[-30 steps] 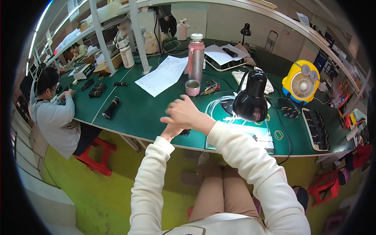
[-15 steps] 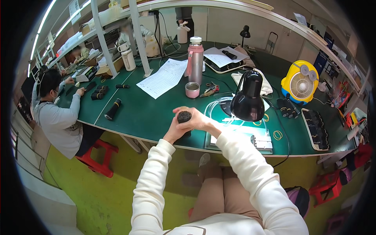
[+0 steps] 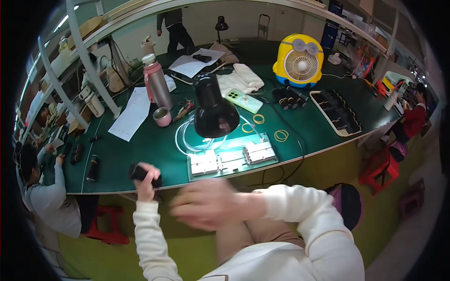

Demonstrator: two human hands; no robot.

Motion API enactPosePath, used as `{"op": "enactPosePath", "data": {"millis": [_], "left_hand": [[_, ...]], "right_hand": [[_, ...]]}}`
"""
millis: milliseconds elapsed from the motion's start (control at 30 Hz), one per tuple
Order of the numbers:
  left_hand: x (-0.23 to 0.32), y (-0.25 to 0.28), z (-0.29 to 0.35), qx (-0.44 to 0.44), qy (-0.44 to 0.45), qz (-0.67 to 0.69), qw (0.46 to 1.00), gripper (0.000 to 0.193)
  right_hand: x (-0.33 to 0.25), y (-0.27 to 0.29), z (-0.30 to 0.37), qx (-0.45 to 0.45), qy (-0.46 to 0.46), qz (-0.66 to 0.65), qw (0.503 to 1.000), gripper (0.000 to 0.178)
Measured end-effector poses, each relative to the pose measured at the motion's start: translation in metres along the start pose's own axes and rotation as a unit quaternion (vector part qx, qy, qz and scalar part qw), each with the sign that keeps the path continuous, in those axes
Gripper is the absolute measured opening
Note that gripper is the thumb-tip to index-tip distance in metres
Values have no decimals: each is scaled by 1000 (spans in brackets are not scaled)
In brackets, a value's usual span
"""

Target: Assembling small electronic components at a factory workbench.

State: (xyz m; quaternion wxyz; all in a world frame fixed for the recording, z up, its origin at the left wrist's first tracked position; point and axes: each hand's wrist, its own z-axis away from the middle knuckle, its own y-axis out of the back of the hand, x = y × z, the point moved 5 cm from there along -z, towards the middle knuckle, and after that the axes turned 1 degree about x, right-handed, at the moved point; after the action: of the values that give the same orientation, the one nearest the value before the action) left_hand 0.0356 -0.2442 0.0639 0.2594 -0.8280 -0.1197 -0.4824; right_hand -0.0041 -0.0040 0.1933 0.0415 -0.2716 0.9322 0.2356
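My left hand [image 3: 148, 180] is wrapped round a short black cylinder [image 3: 136, 172], held near the front edge of the green table [image 3: 126, 152]. Its exact kind does not show. My right hand [image 3: 206, 203] is off the table's edge, in front of my lap, smeared by motion; I cannot make out its fingers or anything in them. Beyond it, a metal fixture [image 3: 231, 161] with two silver blocks and clear tubes lies lit under a black desk lamp [image 3: 213, 110]. To the left of my left hand, a black flashlight-shaped piece [image 3: 93, 168] lies on the table.
A pink-and-silver thermos [image 3: 160, 86], a pink cup [image 3: 162, 117], scissors [image 3: 183, 110] and paper sheets [image 3: 132, 114] stand or lie behind. Rightward are yellow rings [image 3: 281, 136], a green phone [image 3: 244, 100], a yellow fan [image 3: 300, 61] and a tray [image 3: 343, 132] of black parts. A co-worker [image 3: 49, 201] sits left.
My hands have come apart. The left has gone left with the black cylinder; the right has pulled back toward me. The view has swung right, bringing the phone into sight.
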Motion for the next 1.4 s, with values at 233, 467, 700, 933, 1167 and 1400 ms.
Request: {"op": "enactPosePath", "data": {"millis": [233, 467, 700, 933, 1167, 1400], "left_hand": [[2, -34, 80, 4, 82, 92, 992, 20], [-31, -119, 140, -18, 213, 95, 972, 18], [-64, -241, 126, -90, 334, 92, 934, 19], [-47, -306, 135, -245, 456, 226, 825, 25], [-37, -278, 157, -277, 432, 333, 791, 16], [-27, -246, 150, -206, 351, 21, 913, 12]], "right_hand": [[171, 203, 173, -205, -407, 414, 788, 16], [168, 214, 195, -211, -304, 374, 850, 4], [83, 192, 176, -55, -370, 135, 917, 11], [1, 172, 172, -23, -486, -110, 867, 12], [-2, 135, 216, 242, -507, -708, 428, 19], [37, 167, 175, 232, -492, -682, 488, 60]]}}
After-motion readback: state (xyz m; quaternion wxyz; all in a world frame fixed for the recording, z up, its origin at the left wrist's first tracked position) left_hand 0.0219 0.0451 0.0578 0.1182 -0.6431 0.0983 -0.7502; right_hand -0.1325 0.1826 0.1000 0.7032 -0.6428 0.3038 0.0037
